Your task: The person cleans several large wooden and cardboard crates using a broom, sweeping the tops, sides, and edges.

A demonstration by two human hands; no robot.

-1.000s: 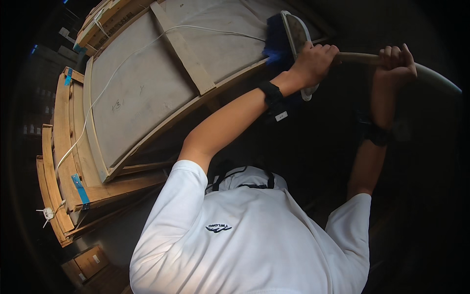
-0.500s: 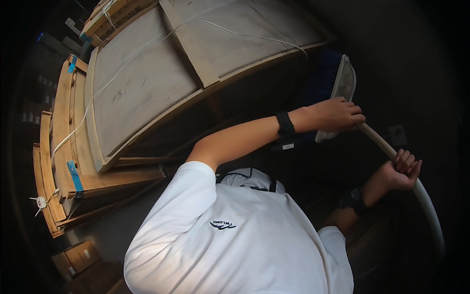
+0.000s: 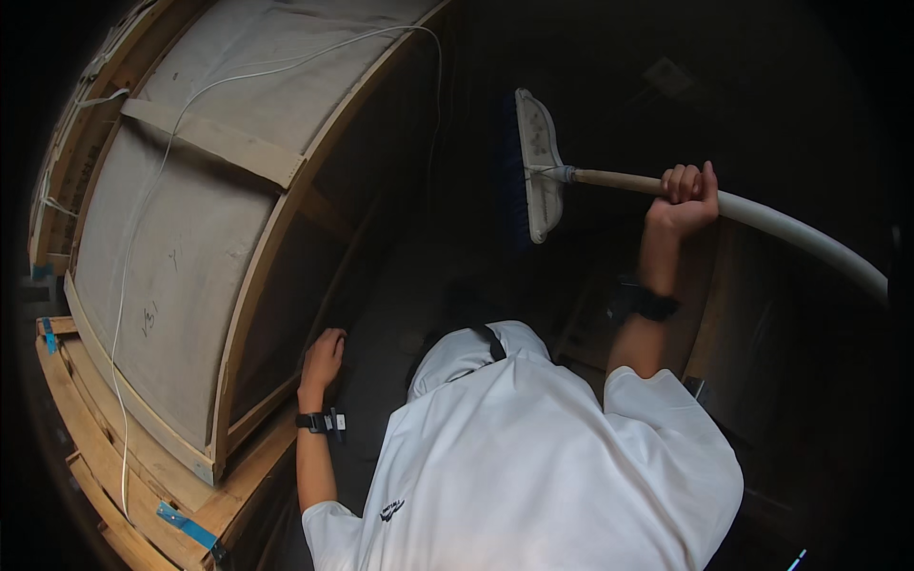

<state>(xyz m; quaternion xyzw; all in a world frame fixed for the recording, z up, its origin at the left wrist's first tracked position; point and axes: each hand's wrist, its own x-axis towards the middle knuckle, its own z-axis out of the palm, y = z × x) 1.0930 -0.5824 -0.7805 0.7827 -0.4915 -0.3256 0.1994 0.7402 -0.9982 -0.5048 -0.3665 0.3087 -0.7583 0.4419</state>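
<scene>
A broom with a white head and dark blue bristles is raised to the right of centre, bristles facing left. My right hand is closed round its handle, not far from the head. The handle is wood-coloured near the head and white beyond my hand, running off to the right. My left hand is off the broom, beside the lower wooden frame of a large crate. Its fingers are loosely bent with nothing visible in them. I cannot tell whether it touches the frame.
The crate has pale grey panels and wooden battens. A thin white cable runs across it. Wooden slats with blue tape lie at the lower left. The area round the broom head is very dark.
My left hand has let go of the broom handle and moved down and left towards the crate. My right hand has moved up and left, with the broom head swinging left.
</scene>
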